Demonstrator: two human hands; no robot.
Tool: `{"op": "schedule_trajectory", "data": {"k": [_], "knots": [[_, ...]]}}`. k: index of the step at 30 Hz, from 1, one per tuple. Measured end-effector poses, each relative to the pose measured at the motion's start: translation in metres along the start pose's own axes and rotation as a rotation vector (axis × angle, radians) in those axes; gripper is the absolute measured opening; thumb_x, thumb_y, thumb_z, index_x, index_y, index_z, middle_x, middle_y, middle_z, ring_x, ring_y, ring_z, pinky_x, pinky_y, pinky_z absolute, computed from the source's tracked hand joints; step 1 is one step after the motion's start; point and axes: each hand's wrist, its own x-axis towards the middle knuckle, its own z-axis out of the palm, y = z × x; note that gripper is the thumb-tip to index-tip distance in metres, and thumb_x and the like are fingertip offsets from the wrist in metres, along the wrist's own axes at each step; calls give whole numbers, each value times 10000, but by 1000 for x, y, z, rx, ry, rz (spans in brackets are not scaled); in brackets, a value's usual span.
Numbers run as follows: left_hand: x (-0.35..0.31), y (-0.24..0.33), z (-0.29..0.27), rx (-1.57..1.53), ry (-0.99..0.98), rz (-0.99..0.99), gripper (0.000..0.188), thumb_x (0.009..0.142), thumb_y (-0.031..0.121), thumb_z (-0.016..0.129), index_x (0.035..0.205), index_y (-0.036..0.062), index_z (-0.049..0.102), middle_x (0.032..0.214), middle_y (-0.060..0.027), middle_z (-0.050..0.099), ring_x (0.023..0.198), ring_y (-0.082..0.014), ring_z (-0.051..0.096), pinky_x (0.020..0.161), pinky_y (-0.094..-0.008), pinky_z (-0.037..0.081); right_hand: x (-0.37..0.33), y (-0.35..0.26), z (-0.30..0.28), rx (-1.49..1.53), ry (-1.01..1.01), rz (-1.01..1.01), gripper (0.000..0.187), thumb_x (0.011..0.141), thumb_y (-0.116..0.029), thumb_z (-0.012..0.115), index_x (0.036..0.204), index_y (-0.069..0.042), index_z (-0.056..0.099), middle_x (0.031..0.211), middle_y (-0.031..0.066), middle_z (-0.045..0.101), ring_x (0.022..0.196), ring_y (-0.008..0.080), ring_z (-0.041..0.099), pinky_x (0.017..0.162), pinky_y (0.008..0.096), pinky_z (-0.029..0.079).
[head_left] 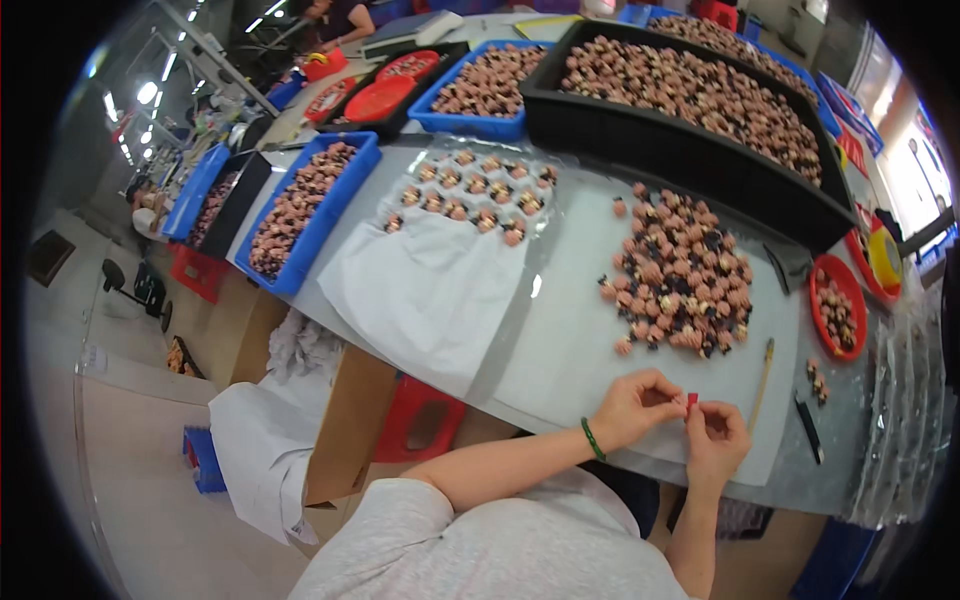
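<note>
My left hand [637,410], with a green beaded bracelet at its wrist, is closed in a pinch near the table's front edge. What its fingertips hold is too small to make out. Right against them, the thumb and finger of my right hand [720,437] pinch a small red piece [692,398]. Beyond both hands lies a loose pile of small ridged pink pieces [680,275] with dark and pale gold parts, spread on a white sheet [560,340]. A thin tan stick [764,380] rests to the right of my right hand.
Behind the pile stands a large black tray [680,160] full of similar pieces. Blue trays [355,170] hold more at the left. Spaced pieces [470,190] sit above a white cloth [425,290]. A red bowl [820,335] and black tweezers [808,430] lie at right; a cardboard box [345,430] stands below left.
</note>
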Motion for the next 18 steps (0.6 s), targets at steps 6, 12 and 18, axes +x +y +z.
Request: {"op": "schedule_trajectory", "data": {"k": [6, 12, 18], "knots": [[-2, 1, -1, 47, 19, 19, 136, 764, 17, 614, 876, -17, 544, 866, -67, 597, 817, -114, 574, 749, -244, 480, 2, -3, -3, -11, -36, 31, 80, 739, 39, 600, 772, 7, 535, 679, 37, 560, 567, 73, 523, 509, 172, 416], [6, 1, -3, 75, 18, 19, 135, 763, 17, 617, 874, -13, 547, 868, -69, 598, 819, -110, 574, 749, -240, 480, 6, -7, -4, 18, -78, 80, 90, 720, 46, 609, 761, -3, 546, 696, 15, 563, 606, 43, 521, 547, 156, 411], [5, 2, 0, 83, 0, 41, 139, 748, 9, 623, 859, -23, 545, 829, -70, 604, 769, -118, 582, 728, -245, 485, 11, -6, -8, -30, -71, 74, 97, 709, 48, 612, 758, -3, 545, 693, 17, 559, 604, 52, 528, 537, 163, 420]]}}
